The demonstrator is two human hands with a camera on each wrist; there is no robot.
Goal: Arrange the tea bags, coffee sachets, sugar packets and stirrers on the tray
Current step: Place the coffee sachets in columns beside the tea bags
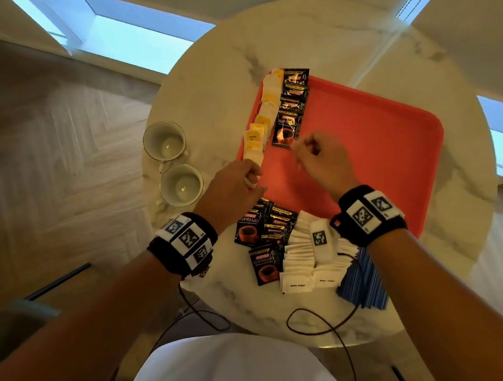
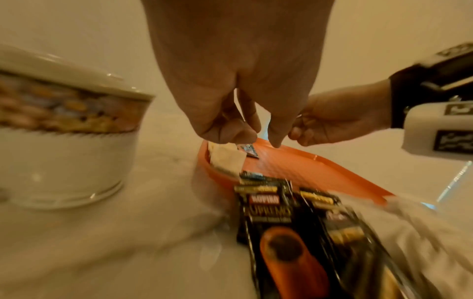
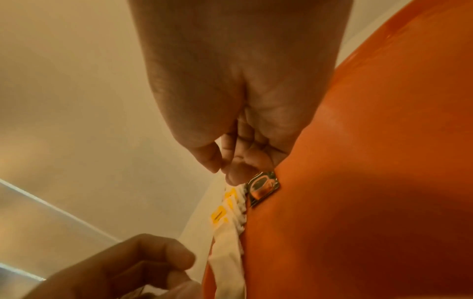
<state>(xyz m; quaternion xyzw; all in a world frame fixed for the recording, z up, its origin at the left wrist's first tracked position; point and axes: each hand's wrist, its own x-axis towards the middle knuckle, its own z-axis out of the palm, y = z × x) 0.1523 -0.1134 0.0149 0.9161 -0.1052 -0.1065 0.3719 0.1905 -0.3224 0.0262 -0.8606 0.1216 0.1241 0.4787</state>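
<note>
A red tray (image 1: 365, 132) lies on the round marble table. Along its left edge runs a column of white tea bags (image 1: 263, 114) with yellow tags, and beside it a column of black coffee sachets (image 1: 290, 110). My left hand (image 1: 252, 175) is at the near end of the tea bag column and pinches a white tea bag. My right hand (image 1: 301, 152) hovers over the tray just below the nearest sachet (image 3: 263, 188), thumb pressed to curled fingers; whether it holds anything is unclear. Loose coffee sachets (image 1: 259, 229), white sugar packets (image 1: 307, 264) and a blue-striped bundle (image 1: 362, 282) lie in front of the tray.
Two empty white cups (image 1: 165, 141) (image 1: 181, 184) stand left of the tray, close to my left hand. Thin cables (image 1: 324, 327) trail over the table's near edge. The right part of the tray is bare.
</note>
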